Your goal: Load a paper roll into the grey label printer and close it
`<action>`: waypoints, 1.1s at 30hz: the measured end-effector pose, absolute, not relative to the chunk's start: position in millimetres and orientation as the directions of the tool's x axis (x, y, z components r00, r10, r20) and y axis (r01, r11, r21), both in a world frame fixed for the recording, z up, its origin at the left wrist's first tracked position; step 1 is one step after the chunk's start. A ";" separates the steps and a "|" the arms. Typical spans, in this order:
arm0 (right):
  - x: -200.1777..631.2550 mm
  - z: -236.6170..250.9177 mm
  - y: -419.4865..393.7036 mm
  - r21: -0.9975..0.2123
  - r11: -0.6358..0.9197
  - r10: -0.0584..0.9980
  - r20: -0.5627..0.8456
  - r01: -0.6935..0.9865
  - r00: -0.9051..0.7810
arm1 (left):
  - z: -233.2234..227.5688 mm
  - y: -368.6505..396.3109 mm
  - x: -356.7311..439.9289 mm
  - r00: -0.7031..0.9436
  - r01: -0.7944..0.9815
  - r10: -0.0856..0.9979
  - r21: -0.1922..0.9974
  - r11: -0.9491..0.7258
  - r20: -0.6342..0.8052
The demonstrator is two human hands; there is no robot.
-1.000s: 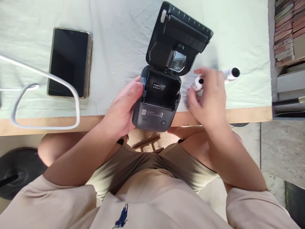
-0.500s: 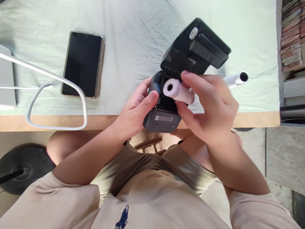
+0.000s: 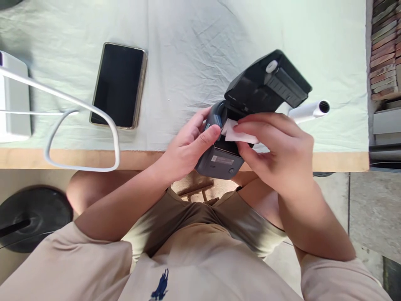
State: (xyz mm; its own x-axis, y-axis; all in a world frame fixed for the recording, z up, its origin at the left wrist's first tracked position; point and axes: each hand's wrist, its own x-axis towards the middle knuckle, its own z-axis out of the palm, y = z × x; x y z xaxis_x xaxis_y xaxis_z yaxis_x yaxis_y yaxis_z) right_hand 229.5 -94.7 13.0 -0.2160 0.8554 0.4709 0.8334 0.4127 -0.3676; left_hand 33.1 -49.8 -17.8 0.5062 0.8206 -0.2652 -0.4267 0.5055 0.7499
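Small dark grey printer [image 3: 221,161], matte plastic, rounded corners, sits at the table [image 3: 188,159] edge; its hinged lid [image 3: 269,83] is swung up and back, ribbed black inside with a white roller end. White paper roll [image 3: 239,133], smooth cylinder, is down in the printer's open bay, mostly hidden under the fingers. Right hand [image 3: 278,154] grasps the roll, thumb on the near side and fingers curled over the top. Left hand [image 3: 188,148] clasps the printer's left wall, thumb tip just beside the roll's left end.

Versus half a second ago: the roll was raised above the bay with its hollow core end visible; now it is lower, inside the bay, core end no longer seen. The lid looks tipped further back and right.

Roll's long axis runs left-right across the bay, parallel to the printer's front face. Printer front faces the person, lid points away and right.

Beyond the right hand's fingers a second white tube [image 3: 308,112] with a dark open end lies on the wrinkled pale cloth [image 3: 188,62]. Well left of the left hand: a glossy black phone [image 3: 119,85], gold-edged, and a looped white cable [image 3: 81,121].
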 end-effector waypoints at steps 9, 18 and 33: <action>215.1 10.0 -98.9 -0.217 0.576 0.663 0.688 0.788 -0.295 | -25.2 -43.2 33.7 0.532 -0.499 0.822 0.709 0.498 -0.203; 226.9 1.4 -88.0 -0.539 0.547 0.668 0.742 0.641 0.054 | -22.2 -38.5 25.2 0.539 -0.325 0.804 0.818 0.475 -0.252; 229.7 -23.0 -83.1 -0.991 0.071 0.997 0.071 0.114 -0.003 | -36.7 -38.5 19.2 0.587 -0.253 0.790 0.887 0.385 -0.175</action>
